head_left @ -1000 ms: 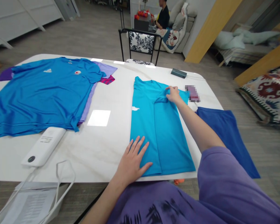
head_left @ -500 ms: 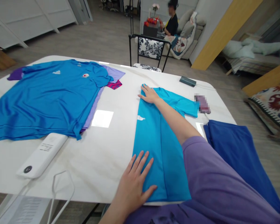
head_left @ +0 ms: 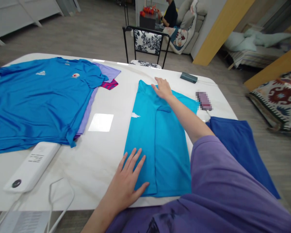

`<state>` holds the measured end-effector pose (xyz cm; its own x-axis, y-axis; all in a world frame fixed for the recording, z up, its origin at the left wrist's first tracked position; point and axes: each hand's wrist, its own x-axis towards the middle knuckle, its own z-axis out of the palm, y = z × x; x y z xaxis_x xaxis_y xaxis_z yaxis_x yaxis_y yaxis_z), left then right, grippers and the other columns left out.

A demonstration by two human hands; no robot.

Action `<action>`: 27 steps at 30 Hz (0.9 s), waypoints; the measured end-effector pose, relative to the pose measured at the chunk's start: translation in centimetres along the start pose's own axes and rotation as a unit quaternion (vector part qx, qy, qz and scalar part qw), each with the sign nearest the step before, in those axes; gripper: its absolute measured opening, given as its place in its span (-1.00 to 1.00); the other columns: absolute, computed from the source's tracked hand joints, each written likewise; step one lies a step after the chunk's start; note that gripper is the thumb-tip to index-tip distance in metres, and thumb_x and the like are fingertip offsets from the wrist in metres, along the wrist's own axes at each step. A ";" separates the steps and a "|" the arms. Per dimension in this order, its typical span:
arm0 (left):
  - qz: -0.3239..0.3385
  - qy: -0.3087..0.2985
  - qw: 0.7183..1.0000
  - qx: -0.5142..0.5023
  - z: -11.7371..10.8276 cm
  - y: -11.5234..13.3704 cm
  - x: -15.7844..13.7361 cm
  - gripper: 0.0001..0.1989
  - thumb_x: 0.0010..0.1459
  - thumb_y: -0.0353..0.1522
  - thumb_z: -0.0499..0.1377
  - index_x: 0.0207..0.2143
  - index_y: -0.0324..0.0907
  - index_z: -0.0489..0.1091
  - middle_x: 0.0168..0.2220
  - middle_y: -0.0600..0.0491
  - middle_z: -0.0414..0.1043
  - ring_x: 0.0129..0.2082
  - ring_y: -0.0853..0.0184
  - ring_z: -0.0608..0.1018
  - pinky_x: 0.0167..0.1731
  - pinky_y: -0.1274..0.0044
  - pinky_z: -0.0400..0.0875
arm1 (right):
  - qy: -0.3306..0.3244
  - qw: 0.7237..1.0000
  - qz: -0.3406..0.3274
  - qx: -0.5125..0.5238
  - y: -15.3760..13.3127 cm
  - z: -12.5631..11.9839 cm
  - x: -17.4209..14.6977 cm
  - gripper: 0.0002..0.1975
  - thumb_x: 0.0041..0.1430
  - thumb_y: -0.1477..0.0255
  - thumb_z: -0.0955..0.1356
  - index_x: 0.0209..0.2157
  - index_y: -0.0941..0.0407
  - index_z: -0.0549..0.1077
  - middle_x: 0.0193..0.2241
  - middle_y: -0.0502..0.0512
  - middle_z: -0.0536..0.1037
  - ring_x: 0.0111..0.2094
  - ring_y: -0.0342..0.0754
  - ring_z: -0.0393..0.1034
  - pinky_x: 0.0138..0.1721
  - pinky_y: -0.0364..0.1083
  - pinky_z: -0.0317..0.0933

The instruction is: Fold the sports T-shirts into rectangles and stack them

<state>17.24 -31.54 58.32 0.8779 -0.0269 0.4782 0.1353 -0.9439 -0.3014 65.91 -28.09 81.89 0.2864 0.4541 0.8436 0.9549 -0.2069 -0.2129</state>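
A bright turquoise T-shirt (head_left: pixel 171 149) lies on the white table, with its left side folded inward in a long panel and a white logo near that fold. My left hand (head_left: pixel 129 178) rests flat on its lower left part, fingers spread. Over the shirt's top edge, near the collar, is my right hand (head_left: pixel 163 88), palm down with fingers extended and holding nothing. My right forearm hides part of the shirt's right side and sleeve.
Left on the table (head_left: pixel 104 103) a blue T-shirt (head_left: pixel 48 100) covers purple garments. Nearby lie a white power bank-like device (head_left: pixel 34 166) with cable, a folded dark blue garment (head_left: pixel 240 145), a phone (head_left: pixel 204 101) and a dark green case (head_left: pixel 188 77). A chair (head_left: pixel 147 45) stands beyond; a person (head_left: pixel 169 14) sits farther back.
My right hand has moved rightward along the shirt's top, from its upper left corner toward the collar. My left hand stays flat on the shirt. The camera view has shifted slightly.
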 end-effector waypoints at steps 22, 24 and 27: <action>0.068 -0.124 0.989 -0.029 5.5 19.5 8.5 -0.67 0.55 -0.08 0.26 0.05 -0.16 0.53 -0.03 -0.14 0.62 -0.01 0.01 0.65 -0.05 0.24 0.37 | -0.040 0.974 0.222 0.009 19.4 -10.4 -16.0 -0.48 0.28 0.09 0.62 0.01 0.21 0.60 0.00 0.37 0.62 0.26 0.42 0.49 0.41 0.53 0.30; 0.042 -0.126 0.991 -0.034 5.2 19.7 8.5 -0.76 0.53 -0.18 0.26 0.05 -0.16 0.53 -0.04 -0.13 0.64 -0.02 0.02 0.67 -0.05 0.25 0.39 | -0.031 0.973 0.215 0.075 19.6 -11.2 -16.0 -0.60 0.20 0.18 0.67 -0.16 0.15 0.59 -0.27 0.22 0.59 0.06 0.31 0.59 0.28 0.47 0.47; 0.031 -0.141 0.988 -0.058 4.2 19.2 8.4 -0.86 0.49 -0.34 0.23 0.03 -0.14 0.53 -0.05 -0.09 0.67 -0.05 0.08 0.69 -0.05 0.28 0.44 | -0.041 0.953 0.250 0.167 18.8 -12.3 -15.7 -0.64 0.18 0.24 0.68 -0.29 0.09 0.52 -0.45 0.06 0.48 -0.25 0.15 0.60 -0.04 0.35 0.63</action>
<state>29.16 -48.55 53.08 0.9781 -0.0085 0.2079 0.0380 -0.9751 -0.2187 78.37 -49.81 70.70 0.7041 0.4397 0.5575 0.6651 -0.1334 -0.7348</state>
